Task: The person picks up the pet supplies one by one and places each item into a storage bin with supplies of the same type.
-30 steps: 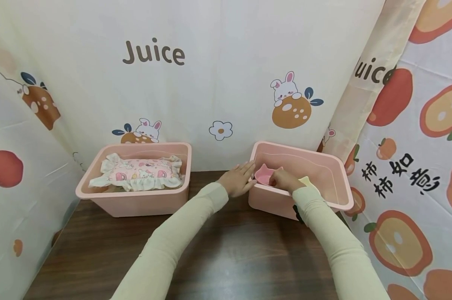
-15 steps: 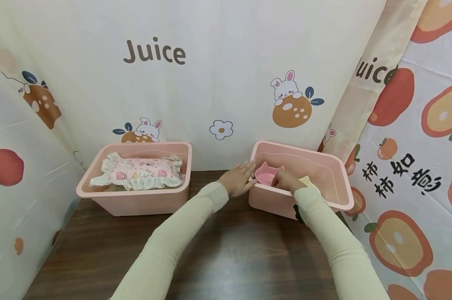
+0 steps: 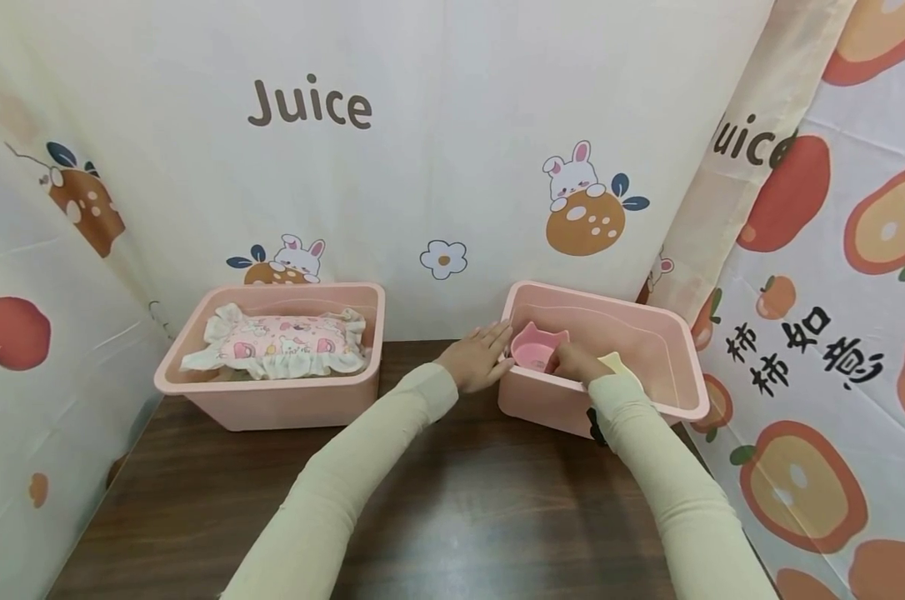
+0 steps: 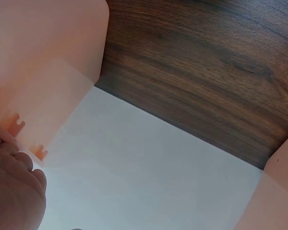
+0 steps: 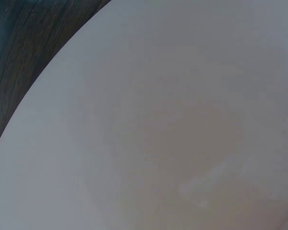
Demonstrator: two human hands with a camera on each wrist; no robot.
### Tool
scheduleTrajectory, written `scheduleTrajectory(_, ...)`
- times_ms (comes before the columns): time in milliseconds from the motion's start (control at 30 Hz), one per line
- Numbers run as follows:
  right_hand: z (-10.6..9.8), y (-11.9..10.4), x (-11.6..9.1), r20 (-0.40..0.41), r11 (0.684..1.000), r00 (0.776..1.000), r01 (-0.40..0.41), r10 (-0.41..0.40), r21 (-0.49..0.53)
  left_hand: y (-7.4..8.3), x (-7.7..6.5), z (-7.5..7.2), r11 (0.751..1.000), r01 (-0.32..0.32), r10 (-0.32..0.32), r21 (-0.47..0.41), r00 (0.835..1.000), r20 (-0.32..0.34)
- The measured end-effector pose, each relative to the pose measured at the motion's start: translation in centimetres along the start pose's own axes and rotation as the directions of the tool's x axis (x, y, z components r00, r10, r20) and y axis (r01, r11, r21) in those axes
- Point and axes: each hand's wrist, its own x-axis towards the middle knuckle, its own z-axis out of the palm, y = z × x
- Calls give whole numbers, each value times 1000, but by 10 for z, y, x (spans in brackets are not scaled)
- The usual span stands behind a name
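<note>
Your two pale sleeves (image 3: 347, 483) cross the dark wooden worktop (image 3: 452, 508) from 6 o'clock, one heading towards 12 and the other towards 1. Your left hand (image 3: 477, 357) lies with straight fingers flat against the outer left wall of the right-hand pink tub (image 3: 681, 367), at about 12 o'clock from you; it is open and holds nothing. The left wrist view shows only a fingertip or two beside a pale pink wall, with the worktop beyond.

Just past it, at 1 o'clock, your right hand (image 3: 578, 361) reaches over the near rim into that tub, and its fingers close on the rim of a small pink bowl (image 3: 535, 348) with cat-ear points. The bowl sits raised inside the tub, near its left wall. A pale yellow piece (image 3: 616, 362) shows just beside your right wrist; what it is cannot be told. The right wrist view is filled by a smooth pale surface, too close to read.

Further off at 10 o'clock stands a second pink tub (image 3: 272, 400), well apart from the first, with a frilled, printed pillow (image 3: 276, 343) lying in it. Behind both hangs a white curtain (image 3: 422, 150) printed with "Juice", rabbits and oranges.
</note>
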Motion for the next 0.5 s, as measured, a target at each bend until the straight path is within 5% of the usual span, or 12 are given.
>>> scheduleTrajectory(267,-2,-16,-10,-25,998,998,-57,56,-31,1,1,0,1000,-11,11,13,1000,-19)
scheduleTrajectory(500,0,-18,-9,-5,999,1000,12,-12,-47,1,0,-3,1000,10,-10,5,1000,13)
